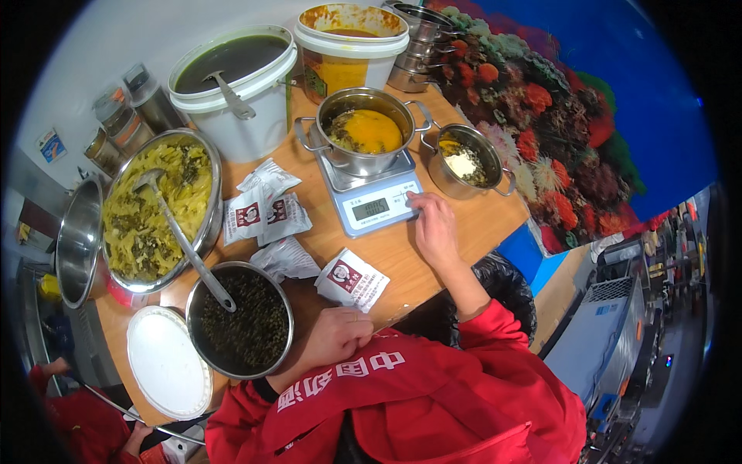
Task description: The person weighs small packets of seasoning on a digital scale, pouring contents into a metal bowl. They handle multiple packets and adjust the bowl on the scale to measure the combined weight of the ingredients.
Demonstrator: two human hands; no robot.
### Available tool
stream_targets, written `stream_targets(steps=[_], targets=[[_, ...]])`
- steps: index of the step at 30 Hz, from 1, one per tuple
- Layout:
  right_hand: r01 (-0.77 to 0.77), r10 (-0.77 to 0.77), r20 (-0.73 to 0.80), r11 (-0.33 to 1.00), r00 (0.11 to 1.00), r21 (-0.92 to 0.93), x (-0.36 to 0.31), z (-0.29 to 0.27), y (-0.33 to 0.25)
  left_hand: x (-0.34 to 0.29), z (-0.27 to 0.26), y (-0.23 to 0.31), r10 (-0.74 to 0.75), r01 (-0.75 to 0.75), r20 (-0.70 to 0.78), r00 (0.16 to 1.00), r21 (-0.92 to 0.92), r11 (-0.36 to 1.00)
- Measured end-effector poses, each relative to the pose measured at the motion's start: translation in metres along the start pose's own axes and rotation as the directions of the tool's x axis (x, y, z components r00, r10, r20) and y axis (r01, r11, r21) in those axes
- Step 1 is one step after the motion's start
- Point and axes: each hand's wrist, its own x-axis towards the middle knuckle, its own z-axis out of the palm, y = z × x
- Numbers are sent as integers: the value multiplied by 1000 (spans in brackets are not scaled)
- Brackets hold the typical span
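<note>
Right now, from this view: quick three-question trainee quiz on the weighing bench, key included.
1. Which hand has a finger on the front panel of the digital scale?
2. True or false: the two-handled steel pot with orange contents stands on that scale.
3. Of these, which is nearest the left hand?
a) white bucket of dark green liquid
b) steel bowl of dark grains
c) stacked steel pots

Key:
1. The right hand.
2. True.
3. b.

Bare right hand [435, 226] is outstretched, palm down; bare left hand [338, 336] lies curled at brown wooden tabletop's [473, 232] near edge.
</note>
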Motion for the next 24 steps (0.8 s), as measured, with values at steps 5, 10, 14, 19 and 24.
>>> stream_targets(steps=[5,10,14,19,24], targets=[[117,-99,124,982,987,-147,3,-11,-3,-1,3,2,5,-5,-12,1000,19,1000],[69,-50,138,988,989,-136,17,-19,-12,-4,6,3,9,-9,-18,1000,32,999],[-48,6,151,961,989,272,24,-14,-47,-7,10,-1,2,-1,-35,999,38,999],[-136,-46,358,874,933,467,43,-6,-106,-10,16,-9,26,-23,-71,997,45,999],[-37,-469,489,693,736,720,55,-17,-168,-10,18,-14,30,-21,-98,995,92,996]])
